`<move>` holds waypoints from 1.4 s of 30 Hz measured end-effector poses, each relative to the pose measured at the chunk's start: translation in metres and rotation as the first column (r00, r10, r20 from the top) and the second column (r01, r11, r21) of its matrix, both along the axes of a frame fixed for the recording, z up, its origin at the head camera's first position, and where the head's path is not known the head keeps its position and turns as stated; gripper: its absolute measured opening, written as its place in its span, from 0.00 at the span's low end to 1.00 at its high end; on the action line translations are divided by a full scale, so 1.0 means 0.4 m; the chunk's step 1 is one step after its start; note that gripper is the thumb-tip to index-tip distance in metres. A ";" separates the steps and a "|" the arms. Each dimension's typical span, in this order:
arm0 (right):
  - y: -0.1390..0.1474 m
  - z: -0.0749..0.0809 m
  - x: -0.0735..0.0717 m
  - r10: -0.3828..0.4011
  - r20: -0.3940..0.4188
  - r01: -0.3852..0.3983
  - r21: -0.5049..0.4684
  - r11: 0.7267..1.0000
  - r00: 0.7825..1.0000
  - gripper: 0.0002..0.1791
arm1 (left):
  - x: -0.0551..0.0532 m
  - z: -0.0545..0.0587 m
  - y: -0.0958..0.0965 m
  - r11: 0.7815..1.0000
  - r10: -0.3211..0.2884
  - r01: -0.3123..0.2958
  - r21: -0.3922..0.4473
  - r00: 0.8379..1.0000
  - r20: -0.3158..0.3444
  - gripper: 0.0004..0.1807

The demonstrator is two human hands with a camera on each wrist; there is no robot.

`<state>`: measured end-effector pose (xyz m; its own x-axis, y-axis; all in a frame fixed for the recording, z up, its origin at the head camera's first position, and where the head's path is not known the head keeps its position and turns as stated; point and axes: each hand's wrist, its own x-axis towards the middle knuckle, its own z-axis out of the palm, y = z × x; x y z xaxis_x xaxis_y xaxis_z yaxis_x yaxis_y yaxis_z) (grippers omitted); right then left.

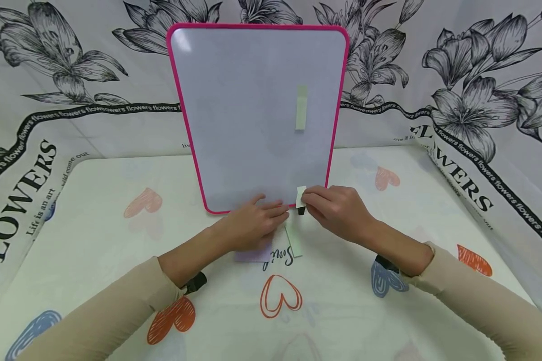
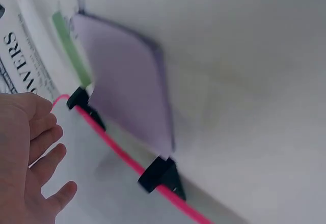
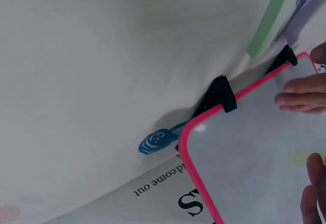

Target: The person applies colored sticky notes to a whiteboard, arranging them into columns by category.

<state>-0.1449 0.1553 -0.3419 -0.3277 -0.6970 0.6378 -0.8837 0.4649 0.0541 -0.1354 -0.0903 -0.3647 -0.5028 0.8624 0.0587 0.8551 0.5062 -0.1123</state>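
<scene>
pale green strip (image 1: 300, 195) at the whiteboard (image 1: 253, 110) bottom

the strip may stick crooked, i think, if the right hand (image 1: 339, 208), which pinches it, slips, or if the whiteboard shifts. it is at this hand's fingertips, near the left hand (image 1: 255, 224), which has fingers extended beside the pink frame (image 1: 216, 211) and seems to hold nothing.

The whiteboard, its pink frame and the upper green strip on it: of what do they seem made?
Whiteboard: perhaps glossy coated metal or plastic; light glares in one corner.
Pink frame: likely smooth plastic; even colour, rounded corners.
Green strip: probably matte paper, being flat without shine.
</scene>
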 end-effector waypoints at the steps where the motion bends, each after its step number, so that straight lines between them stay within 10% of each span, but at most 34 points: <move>1: 0.000 0.004 -0.003 0.002 -0.012 -0.002 -0.003 1.000 1.000 0.13 | -0.004 0.011 -0.002 1.000 0.005 -0.005 0.011 1.000 -0.003 0.24; 9: -0.004 0.037 -0.028 0.009 -0.082 -0.014 -0.064 0.998 0.997 0.13 | -0.049 0.087 -0.018 0.985 0.053 -0.030 0.169 0.989 -0.135 0.25; 22: -0.011 0.050 -0.058 -0.008 -0.093 -0.002 -0.102 0.995 0.996 0.12 | -0.103 0.135 -0.024 0.926 0.131 -0.022 0.376 0.955 -0.267 0.25; 42: -0.022 0.045 -0.104 -0.048 -0.121 0.030 -0.150 0.988 0.991 0.11 | -0.130 0.169 -0.004 0.960 0.083 0.016 0.278 0.937 -0.339 0.27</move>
